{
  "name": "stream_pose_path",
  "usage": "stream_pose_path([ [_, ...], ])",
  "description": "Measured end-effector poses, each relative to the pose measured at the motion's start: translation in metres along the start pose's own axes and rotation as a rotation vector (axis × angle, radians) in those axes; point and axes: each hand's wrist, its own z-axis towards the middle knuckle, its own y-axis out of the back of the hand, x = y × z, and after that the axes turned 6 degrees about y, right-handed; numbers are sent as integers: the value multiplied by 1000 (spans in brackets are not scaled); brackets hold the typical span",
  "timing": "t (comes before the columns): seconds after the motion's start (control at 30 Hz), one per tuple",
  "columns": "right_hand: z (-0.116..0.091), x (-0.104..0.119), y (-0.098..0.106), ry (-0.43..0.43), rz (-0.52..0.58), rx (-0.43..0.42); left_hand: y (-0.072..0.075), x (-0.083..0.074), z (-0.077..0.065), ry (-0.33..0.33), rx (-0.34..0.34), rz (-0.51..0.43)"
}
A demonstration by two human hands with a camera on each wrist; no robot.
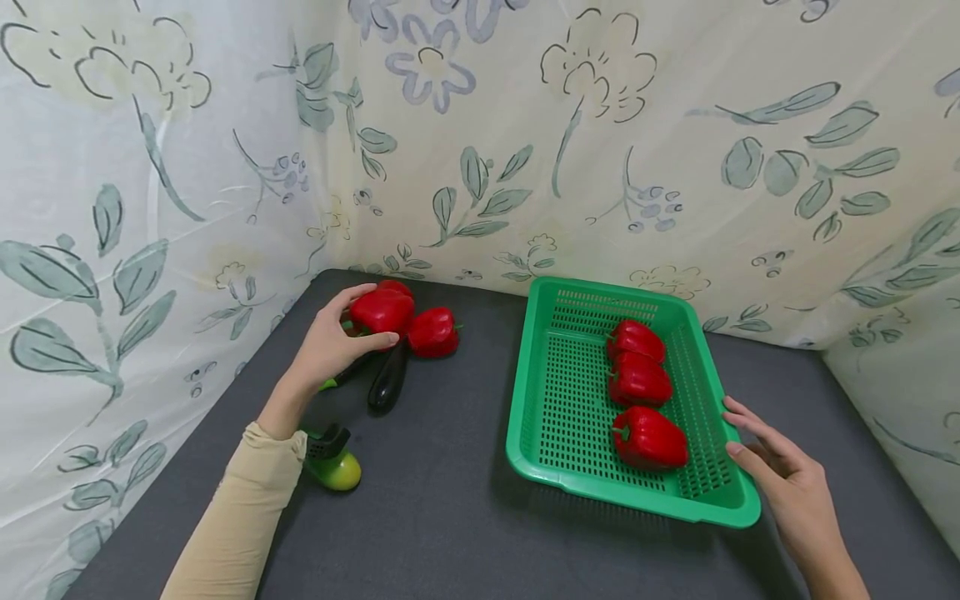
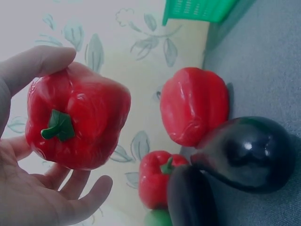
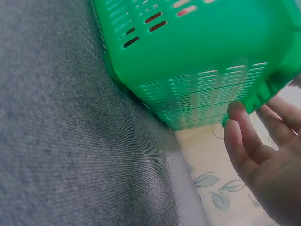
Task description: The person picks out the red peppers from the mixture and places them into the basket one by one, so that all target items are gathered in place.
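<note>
My left hand (image 1: 330, 337) holds a red bell pepper (image 1: 381, 313), thumb on one side and fingers on the other. In the left wrist view this held pepper (image 2: 80, 117) shows its green stem, raised apart from the things around it. Beneath and beside it lie a second red bell pepper (image 1: 435, 333), another partly hidden pepper (image 1: 396, 287) and a dark eggplant (image 1: 387, 380). At the right, my right hand (image 1: 787, 475) grips the right rim of a green basket (image 1: 522, 392), fingertips (image 3: 236, 110) bent under the rim. Three red bell peppers (image 1: 651, 437) lie inside it.
A yellow-green fruit or vegetable (image 1: 339, 472) lies near my left wrist, partly covered by the wrist camera. Another long dark vegetable (image 2: 190, 195) lies beside the eggplant. Flowered cloth (image 1: 480, 125) walls stand behind and beside the dark grey table (image 1: 442, 483).
</note>
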Motion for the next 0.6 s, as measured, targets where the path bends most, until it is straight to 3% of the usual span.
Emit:
stream_pose_path([
  [0.6, -1, -5, 0, 21, -12, -3, -11, -9, -7, -75, 31, -15],
])
